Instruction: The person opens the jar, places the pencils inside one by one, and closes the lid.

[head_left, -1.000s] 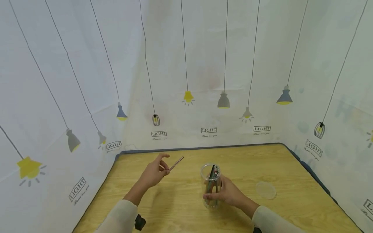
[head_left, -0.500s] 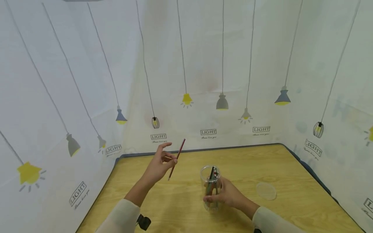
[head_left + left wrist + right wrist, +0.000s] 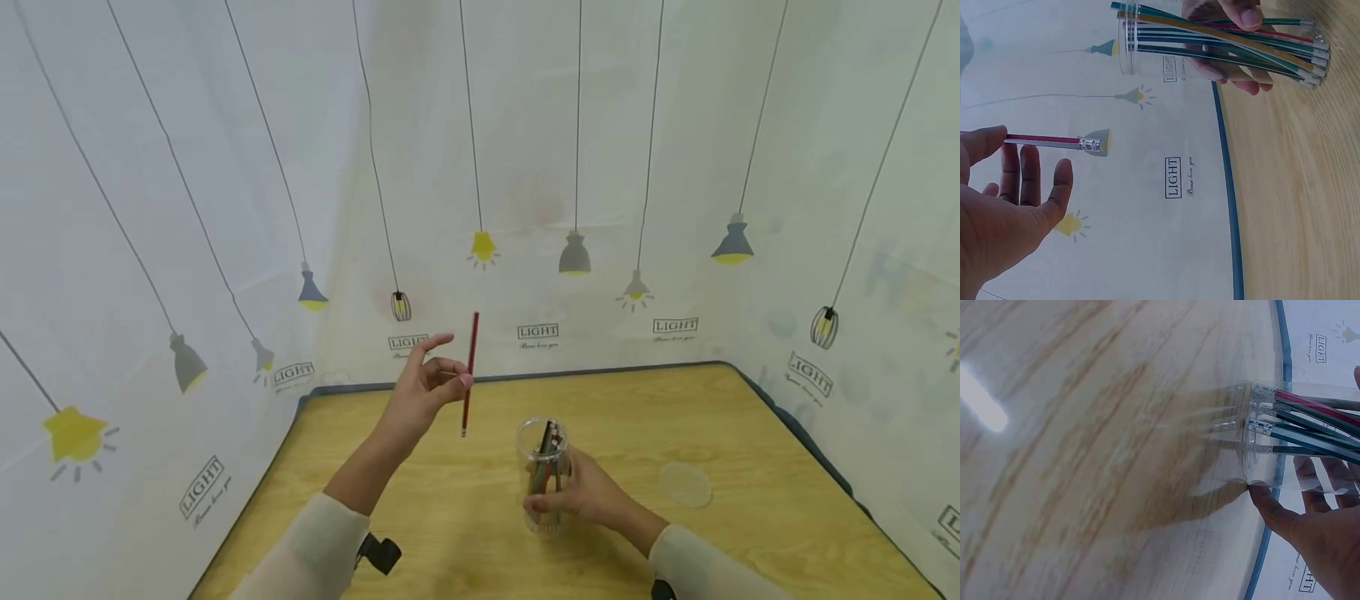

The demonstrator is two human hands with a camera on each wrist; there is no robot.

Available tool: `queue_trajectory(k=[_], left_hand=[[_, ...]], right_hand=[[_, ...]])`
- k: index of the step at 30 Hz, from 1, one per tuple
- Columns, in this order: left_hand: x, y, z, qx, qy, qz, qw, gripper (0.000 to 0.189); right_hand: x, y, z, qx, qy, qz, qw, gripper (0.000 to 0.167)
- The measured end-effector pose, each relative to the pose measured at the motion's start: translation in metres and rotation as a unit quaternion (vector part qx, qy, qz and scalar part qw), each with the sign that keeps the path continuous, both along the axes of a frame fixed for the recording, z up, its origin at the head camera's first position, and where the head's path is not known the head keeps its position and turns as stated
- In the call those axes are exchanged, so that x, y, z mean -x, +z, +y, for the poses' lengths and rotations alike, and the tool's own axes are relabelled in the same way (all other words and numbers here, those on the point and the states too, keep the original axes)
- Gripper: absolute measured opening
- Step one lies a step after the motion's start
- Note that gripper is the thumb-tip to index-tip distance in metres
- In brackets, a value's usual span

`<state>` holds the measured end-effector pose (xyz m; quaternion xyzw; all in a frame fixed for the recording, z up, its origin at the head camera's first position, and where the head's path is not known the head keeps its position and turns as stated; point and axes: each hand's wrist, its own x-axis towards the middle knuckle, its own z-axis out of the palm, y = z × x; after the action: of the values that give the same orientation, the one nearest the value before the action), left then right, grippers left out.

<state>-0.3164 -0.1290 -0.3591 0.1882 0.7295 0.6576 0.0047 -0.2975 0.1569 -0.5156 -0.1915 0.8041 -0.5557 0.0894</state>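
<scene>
A red pencil (image 3: 471,350), close to upright with its metal-capped eraser end down, is pinched between thumb and fingers of my left hand (image 3: 423,392). The hand is in the air, left of and above a clear plastic jar (image 3: 531,475). Around the jar's right side curls my right hand (image 3: 588,492), its thumb across the front. Several pencils (image 3: 1222,40) in green, red and ochre lean inside the jar, eraser ends at the bottom. In the right wrist view the jar's base (image 3: 1247,431) stands on or just above the table; I cannot tell which.
A round clear lid (image 3: 686,484) lies on the wooden table (image 3: 637,400) to the right of the jar. White curtains (image 3: 525,167) printed with lamps surround the table's back and sides. A dark strip (image 3: 525,377) runs along the back edge.
My left hand has risen and moved slightly right, turning the pencil from slanted to nearly upright. My right hand and the jar have stayed in place.
</scene>
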Motion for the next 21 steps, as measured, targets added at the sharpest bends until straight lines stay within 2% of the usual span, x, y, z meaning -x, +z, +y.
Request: queue_trajectory(k=[8, 15, 21], left_hand=[[-0.007, 0.018, 0.007, -0.021, -0.024, 0.015, 0.9994, 0.065], [-0.009, 0.024, 0.014, -0.026, -0.036, 0.016, 0.9989, 0.058], [-0.011, 0.027, 0.023, -0.047, -0.053, 0.016, 0.9973, 0.056]], right_hand=[[0.003, 0.001, 0.001, -0.002, 0.003, 0.010, 0.9999, 0.063], [0.003, -0.002, 0.001, 0.004, 0.007, 0.011, 0.9999, 0.061], [0.002, -0.003, 0.001, 0.009, 0.013, 0.008, 0.9998, 0.057]])
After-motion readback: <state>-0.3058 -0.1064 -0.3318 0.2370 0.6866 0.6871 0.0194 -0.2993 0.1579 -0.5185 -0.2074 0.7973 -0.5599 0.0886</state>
